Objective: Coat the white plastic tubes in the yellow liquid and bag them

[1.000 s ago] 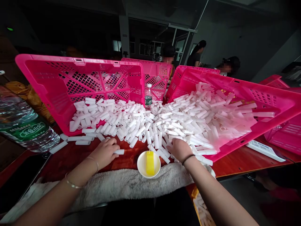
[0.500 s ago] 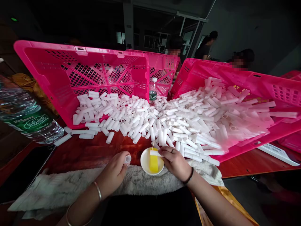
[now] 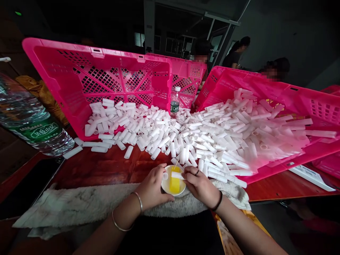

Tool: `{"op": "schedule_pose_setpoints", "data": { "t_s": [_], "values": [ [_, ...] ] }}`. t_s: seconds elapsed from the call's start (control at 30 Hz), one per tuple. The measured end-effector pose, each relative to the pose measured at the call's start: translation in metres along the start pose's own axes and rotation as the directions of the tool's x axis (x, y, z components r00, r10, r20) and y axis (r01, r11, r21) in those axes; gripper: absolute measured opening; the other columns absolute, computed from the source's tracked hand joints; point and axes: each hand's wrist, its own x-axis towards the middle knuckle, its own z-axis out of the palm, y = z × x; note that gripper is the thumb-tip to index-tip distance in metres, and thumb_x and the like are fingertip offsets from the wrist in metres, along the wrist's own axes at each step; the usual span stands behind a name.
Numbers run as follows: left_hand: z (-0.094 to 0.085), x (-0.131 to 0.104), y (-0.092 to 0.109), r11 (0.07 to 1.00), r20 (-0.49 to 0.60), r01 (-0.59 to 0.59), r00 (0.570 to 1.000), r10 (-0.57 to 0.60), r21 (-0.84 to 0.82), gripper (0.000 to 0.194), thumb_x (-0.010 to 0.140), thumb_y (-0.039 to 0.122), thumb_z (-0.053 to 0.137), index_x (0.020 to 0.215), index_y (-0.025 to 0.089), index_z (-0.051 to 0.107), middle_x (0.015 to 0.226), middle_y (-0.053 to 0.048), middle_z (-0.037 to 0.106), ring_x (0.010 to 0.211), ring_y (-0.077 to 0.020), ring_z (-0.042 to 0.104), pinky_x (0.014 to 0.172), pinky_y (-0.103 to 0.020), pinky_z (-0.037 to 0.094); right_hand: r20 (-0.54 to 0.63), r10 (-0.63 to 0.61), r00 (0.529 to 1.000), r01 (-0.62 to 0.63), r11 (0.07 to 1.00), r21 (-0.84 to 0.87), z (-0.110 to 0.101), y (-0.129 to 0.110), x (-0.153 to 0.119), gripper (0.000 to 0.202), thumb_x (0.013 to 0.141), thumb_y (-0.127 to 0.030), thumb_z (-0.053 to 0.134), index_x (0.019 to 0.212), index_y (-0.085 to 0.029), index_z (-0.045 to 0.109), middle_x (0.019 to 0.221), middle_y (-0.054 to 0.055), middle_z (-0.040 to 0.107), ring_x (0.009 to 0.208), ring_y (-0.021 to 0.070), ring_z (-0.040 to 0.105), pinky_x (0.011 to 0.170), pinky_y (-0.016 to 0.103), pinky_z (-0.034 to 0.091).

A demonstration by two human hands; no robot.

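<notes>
My left hand point(image 3: 154, 187) is at the left side of a small white bowl point(image 3: 164, 188), its thumb stretched along the near rim. A short white tube point(image 3: 165, 176) sits against its fingers, open end facing me. In my right hand point(image 3: 201, 185), a second white tube point(image 3: 176, 175) is pinched between thumb and fingers, lying level over the bowl. Beneath that tube, a yellow block point(image 3: 174, 186), sponge-like, stands in the bowl. A thin stick point(image 3: 176, 163) pokes up behind it. Parts of the left fingers are hidden by the hand.
Loose white tubes point(image 3: 156, 132) are heaped beyond the bowl, spilling from a left pink crate point(image 3: 98, 56) and a right pink crate point(image 3: 265, 85). A small bottle point(image 3: 174, 102) stands amid them. A large water bottle point(image 3: 34, 124) is at left. A towel point(image 3: 79, 202) lines the near edge.
My left hand has moved right to the bowl with its tube, and its thumb has stretched out. My right hand remains over the bowl's right side. The view has shifted slightly.
</notes>
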Motion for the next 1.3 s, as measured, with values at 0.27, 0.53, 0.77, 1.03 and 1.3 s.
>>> {"op": "schedule_pose_setpoints", "data": {
  "t_s": [0.27, 0.53, 0.77, 1.03, 1.3],
  "values": [
    [-0.001, 0.002, -0.003, 0.999, 0.031, 0.016, 0.999, -0.015, -0.033, 0.089, 0.052, 0.034, 0.084, 0.127, 0.023, 0.037, 0.129, -0.013, 0.048, 0.116, -0.0309, 0.049, 0.1, -0.05, 0.04, 0.008, 0.251, 0.968, -0.25, 0.961, 0.121, 0.001, -0.008, -0.01, 0.021, 0.088, -0.024, 0.05, 0.108, -0.019, 0.056, 0.096, 0.009, 0.062, 0.086, 0.0201, 0.062, 0.077, 0.035, 0.054],
    [0.0, 0.002, -0.005, 0.999, 0.037, 0.023, 0.999, -0.021, -0.029, 0.086, 0.055, 0.036, 0.083, 0.126, 0.021, 0.038, 0.131, -0.014, 0.047, 0.116, -0.029, 0.05, 0.099, -0.047, 0.042, -0.055, 0.22, 0.974, -0.195, 0.935, 0.295, 0.01, -0.014, -0.018, 0.026, 0.089, -0.025, 0.049, 0.114, -0.021, 0.055, 0.098, 0.008, 0.062, 0.09, 0.0187, 0.062, 0.078, 0.033, 0.054],
    [0.0, 0.003, -0.004, 1.0, 0.016, -0.003, 1.0, 0.003, -0.015, 0.084, 0.055, 0.035, 0.082, 0.126, 0.02, 0.039, 0.129, -0.014, 0.049, 0.112, -0.0291, 0.053, 0.097, -0.048, 0.043, -0.127, 0.13, 0.983, -0.114, 0.986, 0.123, 0.014, -0.022, -0.024, 0.018, 0.087, -0.019, 0.05, 0.1, -0.021, 0.063, 0.103, 0.011, 0.058, 0.099, 0.0218, 0.057, 0.084, 0.037, 0.05],
    [-0.001, 0.004, -0.003, 1.0, 0.021, 0.018, 1.0, -0.018, -0.021, 0.082, 0.053, 0.034, 0.082, 0.123, 0.021, 0.042, 0.128, -0.013, 0.05, 0.113, -0.0299, 0.052, 0.097, -0.048, 0.043, -0.188, 0.269, 0.945, -0.238, 0.956, 0.174, 0.023, -0.02, -0.031, 0.014, 0.088, -0.023, 0.052, 0.098, -0.019, 0.061, 0.095, 0.011, 0.065, 0.089, 0.0209, 0.063, 0.076, 0.036, 0.054],
    [-0.009, 0.001, 0.001, 0.987, -0.066, -0.085, 0.993, 0.094, 0.134, 0.05, 0.073, 0.038, 0.067, 0.111, 0.016, 0.042, 0.129, -0.019, 0.044, 0.121, -0.0326, 0.043, 0.097, -0.049, 0.041, -0.303, 0.189, 0.934, -0.099, 0.952, 0.289, 0.02, -0.021, -0.026, 0.009, 0.085, -0.021, 0.056, 0.094, -0.022, 0.058, 0.097, 0.009, 0.063, 0.09, 0.0197, 0.061, 0.076, 0.035, 0.053]
  ]
}}
